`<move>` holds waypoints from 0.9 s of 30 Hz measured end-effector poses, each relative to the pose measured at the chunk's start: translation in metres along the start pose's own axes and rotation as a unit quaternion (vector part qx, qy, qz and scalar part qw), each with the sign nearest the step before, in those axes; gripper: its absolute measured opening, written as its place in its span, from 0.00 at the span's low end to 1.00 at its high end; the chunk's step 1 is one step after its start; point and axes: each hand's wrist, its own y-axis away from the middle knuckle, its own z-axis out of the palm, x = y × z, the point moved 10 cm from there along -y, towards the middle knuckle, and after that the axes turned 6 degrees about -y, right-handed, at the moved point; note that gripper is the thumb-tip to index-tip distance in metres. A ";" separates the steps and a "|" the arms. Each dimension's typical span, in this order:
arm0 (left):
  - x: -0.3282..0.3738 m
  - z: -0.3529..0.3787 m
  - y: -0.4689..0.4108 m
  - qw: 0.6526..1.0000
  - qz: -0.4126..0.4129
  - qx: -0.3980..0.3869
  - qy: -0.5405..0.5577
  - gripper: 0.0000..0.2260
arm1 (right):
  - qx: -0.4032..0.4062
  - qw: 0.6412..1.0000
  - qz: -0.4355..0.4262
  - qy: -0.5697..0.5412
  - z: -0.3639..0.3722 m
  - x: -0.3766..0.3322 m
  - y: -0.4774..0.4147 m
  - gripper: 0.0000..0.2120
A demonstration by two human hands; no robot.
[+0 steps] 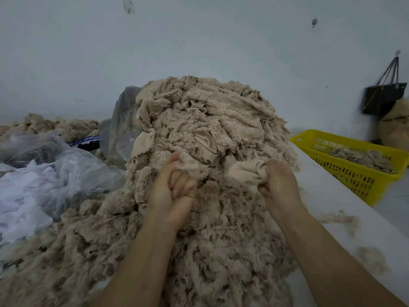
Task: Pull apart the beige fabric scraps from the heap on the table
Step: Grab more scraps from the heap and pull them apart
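A tall heap of beige fabric scraps [205, 120] fills the middle of the white table [327, 196] and spreads toward me and to the left. My left hand [170, 191] is closed in a fist on a fluffy beige scrap [190, 166] at the front of the heap. My right hand [281, 185] is closed on a smoother bunched beige scrap [245, 171] a little to the right. The two hands are apart, both pressed against the heap.
A yellow plastic basket [354, 173] holding some beige scraps stands at the right. Clear plastic bags [73, 171] with white fabric [20, 202] lie at the left. A dark bag [382, 98] hangs on the wall at the far right. Loose fluff [340, 220] dots the table.
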 end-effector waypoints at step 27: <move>-0.017 -0.020 -0.002 0.439 -0.008 0.048 -0.897 0.15 | -0.097 0.990 0.090 -0.046 0.020 0.030 0.008 0.21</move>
